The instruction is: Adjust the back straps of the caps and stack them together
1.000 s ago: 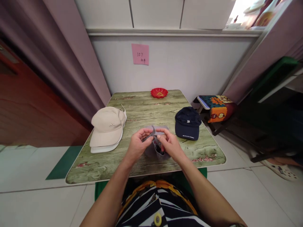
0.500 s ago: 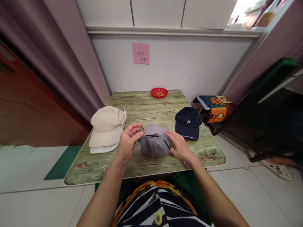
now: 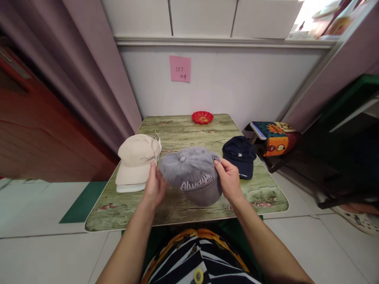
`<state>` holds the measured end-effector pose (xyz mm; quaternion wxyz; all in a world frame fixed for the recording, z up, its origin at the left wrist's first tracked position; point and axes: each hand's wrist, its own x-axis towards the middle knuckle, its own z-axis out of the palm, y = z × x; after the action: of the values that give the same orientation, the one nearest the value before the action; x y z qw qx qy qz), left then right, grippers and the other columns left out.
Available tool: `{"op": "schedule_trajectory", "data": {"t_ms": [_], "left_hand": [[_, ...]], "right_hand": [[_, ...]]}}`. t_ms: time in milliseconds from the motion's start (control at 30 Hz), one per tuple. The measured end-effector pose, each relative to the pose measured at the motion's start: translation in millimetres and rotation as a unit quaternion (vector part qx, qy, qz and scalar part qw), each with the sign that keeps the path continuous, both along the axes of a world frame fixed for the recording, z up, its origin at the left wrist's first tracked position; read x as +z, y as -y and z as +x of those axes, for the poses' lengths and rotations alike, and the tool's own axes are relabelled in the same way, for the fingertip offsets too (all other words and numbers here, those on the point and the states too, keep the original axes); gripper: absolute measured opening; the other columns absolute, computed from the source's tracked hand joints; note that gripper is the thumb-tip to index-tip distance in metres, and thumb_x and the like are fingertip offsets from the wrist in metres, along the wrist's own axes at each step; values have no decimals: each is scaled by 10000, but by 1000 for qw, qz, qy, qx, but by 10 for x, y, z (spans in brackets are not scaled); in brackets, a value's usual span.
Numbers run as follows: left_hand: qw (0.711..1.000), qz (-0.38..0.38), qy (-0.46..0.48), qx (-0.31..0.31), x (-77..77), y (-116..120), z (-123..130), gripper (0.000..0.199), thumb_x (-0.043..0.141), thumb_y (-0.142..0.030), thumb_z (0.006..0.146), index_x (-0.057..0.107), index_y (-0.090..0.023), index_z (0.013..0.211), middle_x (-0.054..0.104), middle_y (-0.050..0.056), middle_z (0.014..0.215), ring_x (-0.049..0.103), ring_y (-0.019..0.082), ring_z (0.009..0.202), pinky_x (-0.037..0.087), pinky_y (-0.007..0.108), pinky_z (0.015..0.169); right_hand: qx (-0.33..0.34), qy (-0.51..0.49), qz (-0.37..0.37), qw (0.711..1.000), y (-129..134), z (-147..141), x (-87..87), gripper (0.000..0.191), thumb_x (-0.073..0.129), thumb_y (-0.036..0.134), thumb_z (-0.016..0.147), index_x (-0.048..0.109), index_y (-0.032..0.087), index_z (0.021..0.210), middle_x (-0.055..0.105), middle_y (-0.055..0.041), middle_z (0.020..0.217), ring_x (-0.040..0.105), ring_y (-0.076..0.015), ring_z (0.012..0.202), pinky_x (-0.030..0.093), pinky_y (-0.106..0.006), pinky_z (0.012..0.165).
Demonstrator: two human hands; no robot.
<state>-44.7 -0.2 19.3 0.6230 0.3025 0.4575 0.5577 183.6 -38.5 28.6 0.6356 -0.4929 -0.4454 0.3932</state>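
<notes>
A grey baseball cap (image 3: 194,167) with white "Always" lettering is held above the table, its front and brim towards me. My right hand (image 3: 230,178) pinches the cap's right edge, thumb in front. At the cap's left edge is my left hand (image 3: 154,185), smeared by motion; whether its fingers grip the fabric is unclear. Just beyond that hand a beige cap (image 3: 139,152) lies on top of a white cap (image 3: 130,188) at the table's left side. A navy cap (image 3: 239,156) with a small white logo rests to the right of my right hand.
The green wood-patterned table (image 3: 177,132) stands against a white wall. A red scalloped dish (image 3: 202,117) sits at its far edge. Above it a pink note (image 3: 180,68) is stuck to the wall. A cloth-draped stool (image 3: 275,138) stands off to the right.
The grey cap has been turned from its back to its lettered front and lifted. My right hand now pinches its edge. My left hand no longer pinches the strap end.
</notes>
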Motion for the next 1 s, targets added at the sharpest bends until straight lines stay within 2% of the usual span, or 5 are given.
{"op": "schedule_trajectory", "data": {"t_ms": [133, 300, 433, 633, 1000], "left_hand": [[974, -100, 23, -201, -153, 313, 122, 776, 386, -867, 744, 709, -186, 927, 745, 147, 881, 698, 303, 951, 561, 398, 743], [984, -90, 12, -152, -36, 480, 218, 412, 813, -407, 652, 713, -175, 977, 760, 121, 940, 709, 273, 904, 561, 359, 773], [987, -23, -6, -157, 403, 99, 194, 395, 805, -282, 663, 711, -137, 1018, 755, 127, 967, 708, 244, 853, 561, 325, 766], [987, 162, -5, 18, 1122, -714, -444, 327, 739, -172, 726, 696, -135, 1048, 747, 81, 956, 703, 202, 849, 573, 305, 807], [950, -75, -98, 287, -108, -537, -1684, 200, 723, 1, 630, 627, -117, 760, 652, -14, 565, 595, 109, 471, 522, 209, 496]], "right_hand": [[-21, -238, -104, 965, -54, -164, -158, 302, 699, 459, 760, 710, 196, 909, 747, -23, 796, 664, -186, 727, 532, -295, 686], [-19, -288, -177, 941, 26, -195, -411, 207, 730, 369, 713, 689, 198, 822, 760, -29, 819, 687, -189, 750, 552, -273, 649], [25, -318, -219, 922, 134, -178, -450, 252, 710, 425, 785, 681, 209, 912, 760, -53, 949, 699, -170, 764, 562, -257, 602], [121, -268, -259, 920, 259, -164, -380, 346, 762, 447, 762, 710, 169, 962, 750, -72, 869, 678, -130, 653, 532, -207, 549], [120, -237, -277, 923, 252, -75, -464, 367, 811, 446, 705, 725, 149, 903, 749, -72, 823, 651, -107, 610, 509, -180, 535]]}}
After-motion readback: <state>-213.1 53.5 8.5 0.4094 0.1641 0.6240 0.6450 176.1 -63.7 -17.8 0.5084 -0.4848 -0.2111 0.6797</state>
